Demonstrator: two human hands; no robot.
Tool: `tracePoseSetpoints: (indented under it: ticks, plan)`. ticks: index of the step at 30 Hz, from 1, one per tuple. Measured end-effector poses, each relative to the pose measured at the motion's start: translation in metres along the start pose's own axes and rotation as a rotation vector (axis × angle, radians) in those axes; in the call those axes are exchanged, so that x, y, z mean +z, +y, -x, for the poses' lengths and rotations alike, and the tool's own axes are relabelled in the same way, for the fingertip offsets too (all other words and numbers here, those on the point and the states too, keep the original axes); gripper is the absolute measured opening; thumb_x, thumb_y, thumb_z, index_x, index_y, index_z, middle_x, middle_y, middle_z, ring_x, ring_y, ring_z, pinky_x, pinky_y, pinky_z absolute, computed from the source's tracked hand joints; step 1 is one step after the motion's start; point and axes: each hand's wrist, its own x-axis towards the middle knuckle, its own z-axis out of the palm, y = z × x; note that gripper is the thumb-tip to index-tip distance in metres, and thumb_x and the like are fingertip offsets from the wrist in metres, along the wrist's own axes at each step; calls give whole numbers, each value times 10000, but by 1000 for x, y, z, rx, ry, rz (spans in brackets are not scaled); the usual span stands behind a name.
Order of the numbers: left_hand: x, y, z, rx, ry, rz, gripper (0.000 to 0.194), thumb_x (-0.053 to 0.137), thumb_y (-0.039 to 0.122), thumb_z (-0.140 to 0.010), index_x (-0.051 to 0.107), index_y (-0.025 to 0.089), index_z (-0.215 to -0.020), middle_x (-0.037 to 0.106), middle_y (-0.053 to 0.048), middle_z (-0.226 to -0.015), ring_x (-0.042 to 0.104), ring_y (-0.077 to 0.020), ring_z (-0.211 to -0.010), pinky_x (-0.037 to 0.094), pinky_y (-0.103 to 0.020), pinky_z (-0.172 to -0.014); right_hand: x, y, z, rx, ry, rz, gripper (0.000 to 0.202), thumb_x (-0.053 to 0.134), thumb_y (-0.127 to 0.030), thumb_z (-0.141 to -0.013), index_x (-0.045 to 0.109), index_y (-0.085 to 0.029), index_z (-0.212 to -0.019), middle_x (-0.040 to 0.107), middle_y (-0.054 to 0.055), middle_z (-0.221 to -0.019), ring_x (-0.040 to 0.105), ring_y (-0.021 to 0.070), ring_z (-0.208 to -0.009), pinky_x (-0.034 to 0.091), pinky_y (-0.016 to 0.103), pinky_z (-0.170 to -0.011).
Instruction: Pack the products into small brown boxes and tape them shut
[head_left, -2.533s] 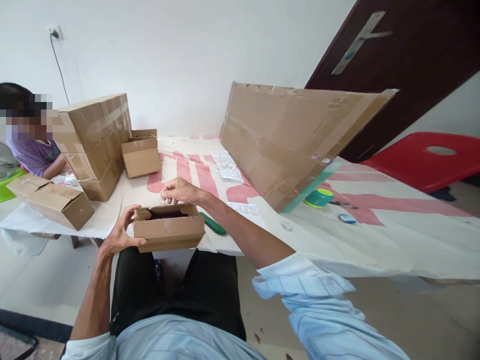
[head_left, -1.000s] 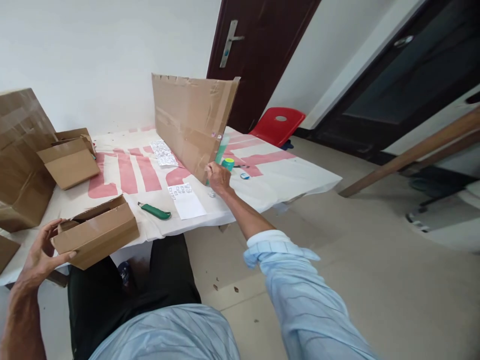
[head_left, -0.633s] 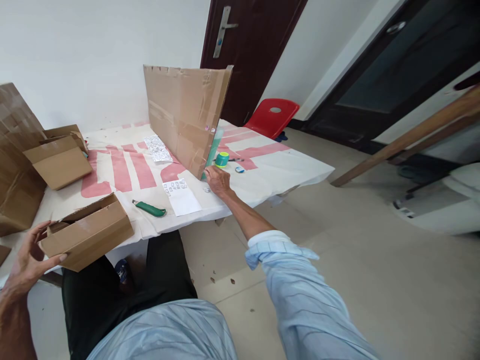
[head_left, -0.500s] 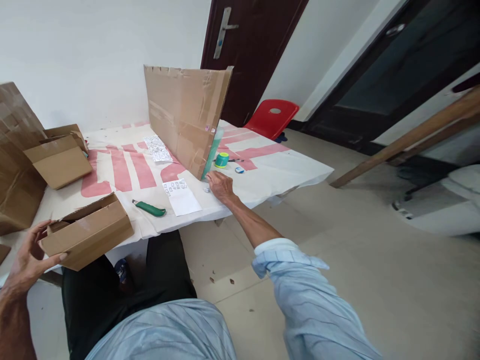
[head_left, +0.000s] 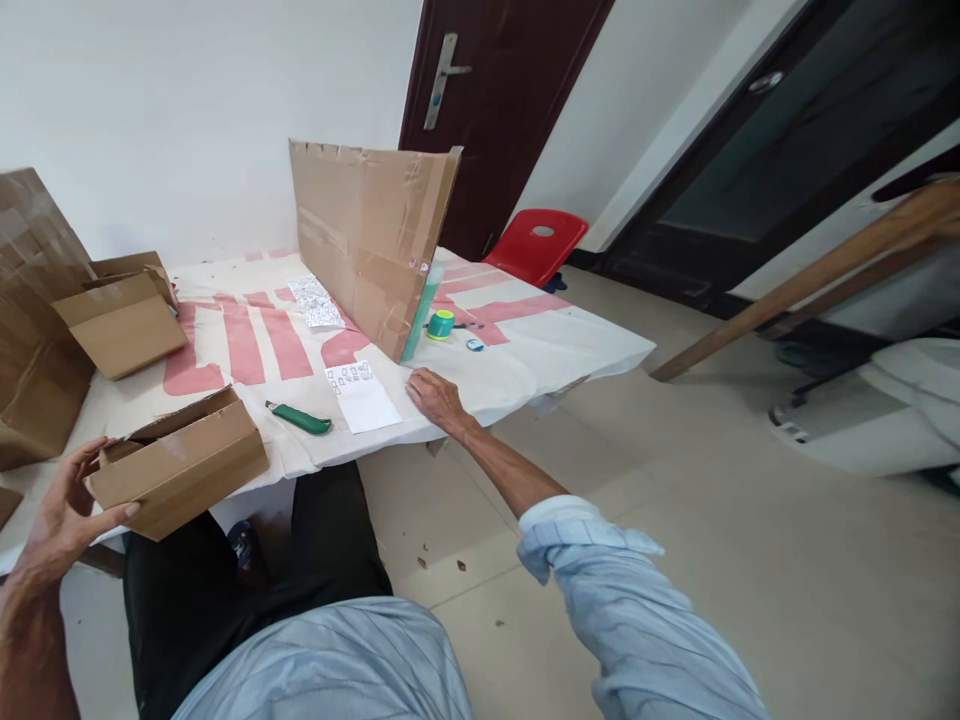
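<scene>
My left hand (head_left: pixel 71 515) grips the left end of an open cardboard box (head_left: pixel 184 465), which sits at the table's front edge above my lap. Its thumb lies on the near side and its fingers behind. My right hand (head_left: pixel 437 397) rests on the cloth with its fingers curled together; whatever they hold, if anything, is hidden. Just left of that hand lies a white paper (head_left: pixel 367 400) with small drawn shapes. A green cutter (head_left: pixel 300 417) is between the paper and the box. Behind my right hand, a large cardboard panel (head_left: pixel 367 240) stands upright.
Right of the panel are a teal tape roll (head_left: pixel 440 324) and a small round blue-white item (head_left: pixel 475 344). A patterned sheet (head_left: pixel 315 302) lies left of it. More boxes (head_left: pixel 124 320) stand at the left. A red chair (head_left: pixel 536 245) is beyond the table (head_left: pixel 585 345).
My right hand has moved slightly toward me, away from the bottom corner of the panel. A small item beside it is no longer visible. My left hand keeps its hold on the box.
</scene>
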Motion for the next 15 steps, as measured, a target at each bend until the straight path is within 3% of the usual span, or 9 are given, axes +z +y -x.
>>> tracePoseSetpoints:
  ticks: [3,7,11,15]
  plan:
    - [0,-2,1,-3,-7,14,901,973,608,-620,595,315,-1384,684,-80,-1348,616,-386,-1305,564,-630,-1127,0,0,1,35,10,-68,157,629,-273,-935,776,-226,-903,763,149,-1265,658,287,-1149,538,375,-950]
    - [-1,-8,0,-31,-30,49,991,976,675,-589,574,319,-1422,674,-98,-1381,608,-396,-1332,563,-611,-1133,2,-1,-4,130,44,-180,199,586,-283,-921,735,-232,-799,783,147,-1186,670,281,-1115,531,408,-1040]
    - [-1,-11,-2,-48,-38,61,1037,964,734,-575,556,323,-1436,644,-102,-1438,566,-411,-1411,490,-632,-1204,4,-6,-12,271,101,-303,137,607,-287,-843,622,-247,-713,778,116,-967,660,264,-949,530,403,-979]
    - [-1,-10,0,-75,-34,105,1098,962,737,-584,520,314,-1496,592,-123,-1540,511,-417,-1485,442,-633,-1244,-1,-18,-20,414,189,-452,128,675,-301,-733,552,-269,-716,658,27,-703,588,238,-780,525,389,-855]
